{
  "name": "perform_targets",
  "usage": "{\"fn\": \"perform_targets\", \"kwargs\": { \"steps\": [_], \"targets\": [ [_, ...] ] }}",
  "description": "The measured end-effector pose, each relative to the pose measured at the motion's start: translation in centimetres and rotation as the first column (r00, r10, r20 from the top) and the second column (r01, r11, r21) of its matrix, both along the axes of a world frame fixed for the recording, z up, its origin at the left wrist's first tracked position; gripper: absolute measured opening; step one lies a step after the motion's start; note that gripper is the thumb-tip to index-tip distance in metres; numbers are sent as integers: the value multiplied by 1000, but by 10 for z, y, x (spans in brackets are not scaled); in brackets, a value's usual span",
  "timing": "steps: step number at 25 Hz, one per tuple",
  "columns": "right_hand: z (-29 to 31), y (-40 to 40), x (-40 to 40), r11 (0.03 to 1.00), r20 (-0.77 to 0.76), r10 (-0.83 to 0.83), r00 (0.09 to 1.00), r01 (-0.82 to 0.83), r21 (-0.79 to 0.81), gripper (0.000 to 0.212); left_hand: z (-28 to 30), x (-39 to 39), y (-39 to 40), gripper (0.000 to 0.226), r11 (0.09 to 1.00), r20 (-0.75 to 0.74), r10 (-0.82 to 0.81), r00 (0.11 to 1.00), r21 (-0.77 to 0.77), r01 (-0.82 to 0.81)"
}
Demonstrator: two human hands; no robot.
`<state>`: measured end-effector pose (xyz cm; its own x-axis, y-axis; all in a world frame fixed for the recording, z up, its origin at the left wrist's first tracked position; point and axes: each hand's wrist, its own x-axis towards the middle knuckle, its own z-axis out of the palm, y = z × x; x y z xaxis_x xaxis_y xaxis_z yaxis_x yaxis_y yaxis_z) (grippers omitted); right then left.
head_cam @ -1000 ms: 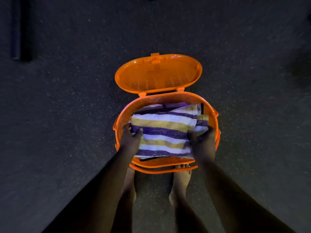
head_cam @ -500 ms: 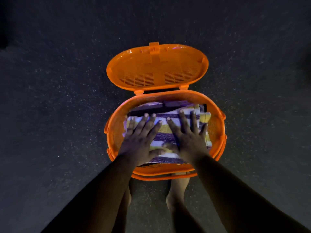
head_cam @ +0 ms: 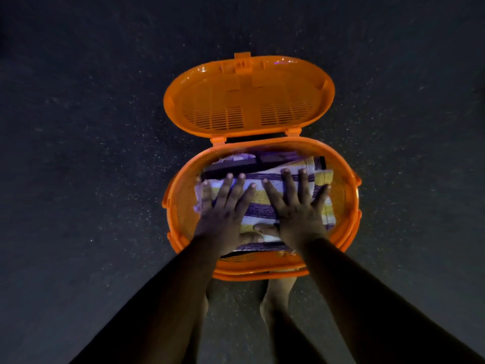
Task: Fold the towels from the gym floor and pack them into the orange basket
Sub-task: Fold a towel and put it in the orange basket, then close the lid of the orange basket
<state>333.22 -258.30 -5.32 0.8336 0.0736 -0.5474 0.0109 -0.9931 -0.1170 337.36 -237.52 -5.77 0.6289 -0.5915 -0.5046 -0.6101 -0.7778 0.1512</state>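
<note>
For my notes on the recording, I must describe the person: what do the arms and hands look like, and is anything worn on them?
Both forearms are bare: no sleeves show up to the picture's edge. The left hand and the right hand wear no gloves, and no ring, watch or bracelet is visible. The fingernails look short and pale. The light is dim, so small details may be lost.

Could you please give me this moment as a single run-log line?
stage: packing | left hand: flat on striped towel | right hand: flat on same towel | towel: inside orange basket | lid: open
</note>
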Motion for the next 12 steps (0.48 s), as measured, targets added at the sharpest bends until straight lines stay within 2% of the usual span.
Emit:
{"fn": "perform_targets", "kwargs": {
  "steps": [2, 4, 5, 7, 9, 10, 12],
  "targets": [
    [38, 3, 9, 999, 47, -17, 999, 16, 30, 105, 39, 16, 2, 106, 992, -68, 78, 995, -90, -84],
    [72, 9, 29, 987, 131, -126, 983, 111, 112, 93, 70, 42, 6, 86, 924, -141, 285, 948, -224, -311],
    [87, 13, 45, 971, 179, -205, 962, 176, 165, 84, 81, 59, 9, 75, 849, -137, 424, 895, -283, -446],
    [105, 21, 86, 910, 199, -367, 908, 307, 278, 64, 87, 96, 19, 58, 640, -121, 700, 704, -329, -694],
    [105, 27, 127, 839, 126, -474, 871, 405, 363, 50, 73, 136, 30, 51, 425, -207, 861, 464, -205, -882],
    [99, 30, 145, 806, 97, -515, 852, 442, 394, 45, 62, 154, 33, 50, 371, -243, 890, 386, -106, -922],
    [82, 37, 173, 761, 54, -567, 822, 498, 417, 36, 39, 181, 33, 55, 311, -305, 907, 289, 26, -950]
  ]
}}
